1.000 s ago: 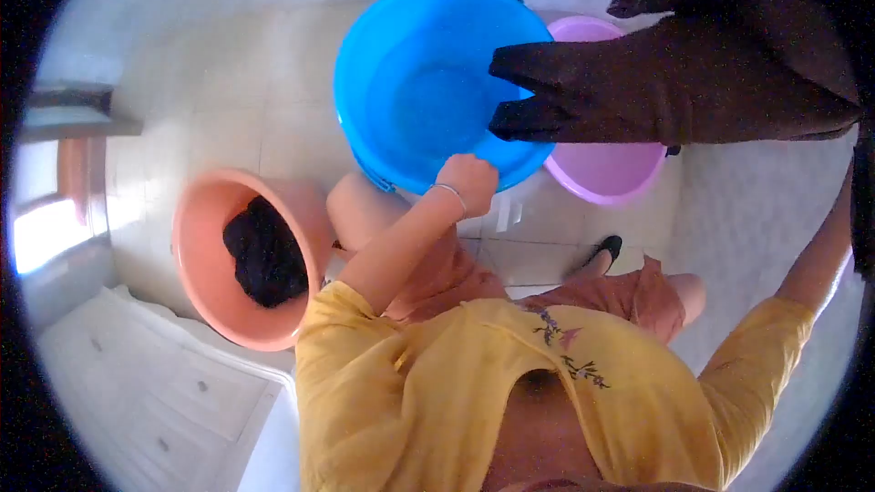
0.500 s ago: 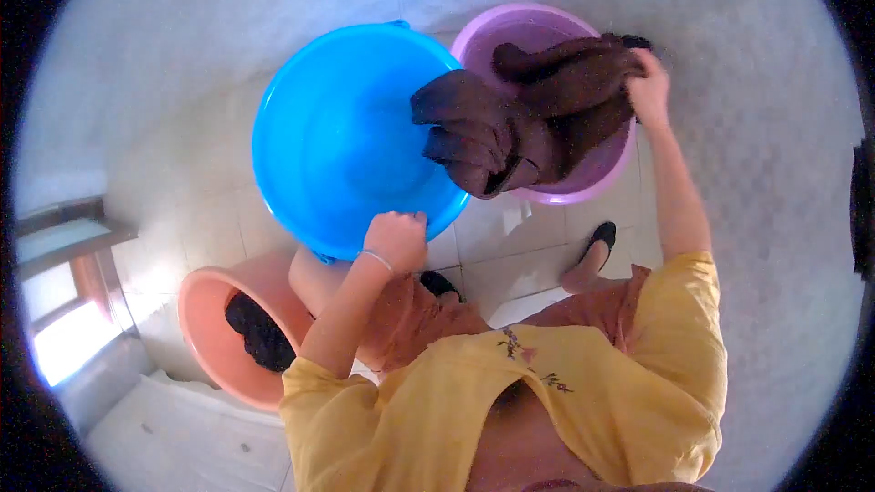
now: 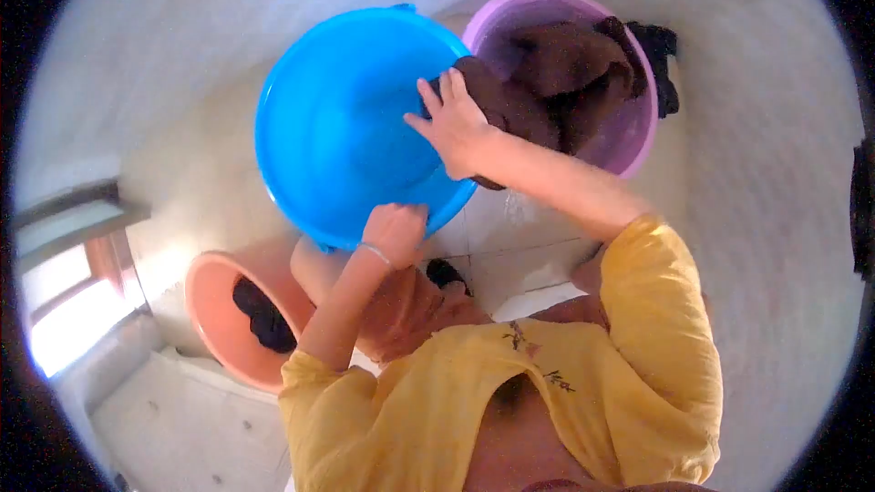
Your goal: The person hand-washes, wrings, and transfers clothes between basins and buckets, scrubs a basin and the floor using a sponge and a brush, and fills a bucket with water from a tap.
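Observation:
My left hand (image 3: 396,230) is closed on the near rim of a large blue tub (image 3: 319,146). Spread fingers of my right hand (image 3: 454,128) rest against a dark brown cloth (image 3: 533,114) at the tub's right rim. From that rim the cloth runs into a purple basin (image 3: 649,118), where most of it lies bunched. Part of the cloth is hidden under my right hand and forearm. Only a smooth blue inner wall and bottom show in the rest of the tub.
An orange bucket (image 3: 205,314) lies tipped on its side at lower left, with a black cloth (image 3: 262,314) inside. Another black item (image 3: 658,64) is beside the purple basin. Pale tiles (image 3: 510,246) cover the floor, and a bright window (image 3: 77,328) is at far left.
My right hand has moved left from the basin's far side to the blue tub's rim. More of the brown cloth now lies down in the purple basin. My left hand stays on the rim.

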Available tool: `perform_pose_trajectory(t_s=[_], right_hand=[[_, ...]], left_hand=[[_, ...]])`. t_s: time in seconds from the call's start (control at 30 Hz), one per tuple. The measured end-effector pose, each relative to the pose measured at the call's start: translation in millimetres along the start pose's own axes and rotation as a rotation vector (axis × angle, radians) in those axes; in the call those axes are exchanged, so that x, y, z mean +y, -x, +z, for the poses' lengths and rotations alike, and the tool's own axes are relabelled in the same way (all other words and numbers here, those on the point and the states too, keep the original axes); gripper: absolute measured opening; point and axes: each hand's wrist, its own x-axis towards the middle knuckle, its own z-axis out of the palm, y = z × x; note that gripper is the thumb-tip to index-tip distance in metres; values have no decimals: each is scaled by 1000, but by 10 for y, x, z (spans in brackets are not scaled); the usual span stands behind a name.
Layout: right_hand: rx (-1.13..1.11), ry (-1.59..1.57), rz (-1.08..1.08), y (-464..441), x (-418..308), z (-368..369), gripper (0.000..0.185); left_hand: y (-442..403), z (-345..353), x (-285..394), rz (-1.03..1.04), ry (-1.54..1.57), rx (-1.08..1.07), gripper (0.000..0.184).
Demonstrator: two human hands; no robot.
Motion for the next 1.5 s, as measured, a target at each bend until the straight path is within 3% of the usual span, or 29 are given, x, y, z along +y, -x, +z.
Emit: perform_pose_trajectory(t_s=[0.13, 0.2, 0.23, 0.3, 0.33, 0.4, 0.5, 0.63, 0.7, 0.77, 0.83, 1.1, 1.17, 1.23, 1.3, 1.33, 1.37, 1.43, 1.47, 1.5], right_hand=[[20, 238, 28, -304, -66, 135, 55], [-239, 53, -74, -425, 1, 114, 46], [-238, 56, -71, -353, 46, 99, 46], [160, -140, -28, -68, 237, 29, 45], [155, -136, -17, 63, 307, 19, 45], [496, -331, 202, 357, 442, 41, 49], [618, -455, 363, 630, 653, 279, 55], [646, -748, 558, 624, 787, 843, 61], [628, -613, 660, 490, 802, 1192, 60], [415, -493, 735, 354, 837, 1392, 60], [378, -451, 754, 254, 854, 1544, 59], [346, -703, 663, -151, 1008, 2224, 62], [657, -901, 525, -314, 1009, 2527, 63], [608, -976, 573, -368, 968, 2640, 63], [782, -1072, 476, -417, 982, 2741, 60], [650, -1104, 402, -351, 1090, 2640, 57], [657, -1107, 400, -462, 1110, 2845, 57], [879, -904, 232, -703, 1070, 3283, 60], [881, -905, 239, -665, 1067, 3210, 60], [770, -1589, 264, -620, 1039, 3041, 53]], left_hand=[[-16, -4, -9, -36, 10, -55, 20], [-12, -1, -29, -45, 10, -45, 19], [-12, 5, -28, -47, 11, -34, 19], [-20, 43, -39, -51, 16, -26, 19], [-36, 60, -30, -58, 20, -18, 18], [-20, -4, 3, -49, 25, -48, 19], [-27, 2, -18, -29, 12, -51, 19], [-27, 11, 1, -61, -19, -52, 20], [-3, -61, 60, -39, -35, -17, 16], [-12, -68, 55, -29, -49, 21, 12], [-4, -4, 30, -61, -60, -27, 22], [-1, -61, 92, -47, -41, 30, 24], [-15, -67, 112, -19, -52, 76, 22], [-10, -76, 121, -44, -39, 55, 25], [-5, -93, 150, -34, -27, 68, 25], [-13, -113, 158, -23, -8, 81, 25], [-19, -126, 176, -25, -15, 82, 25], [3, -155, 206, -19, 20, 132, 24], [0, -158, 222, -14, 18, 130, 24], [13, -134, 247, -86, -11, 91, 23]])
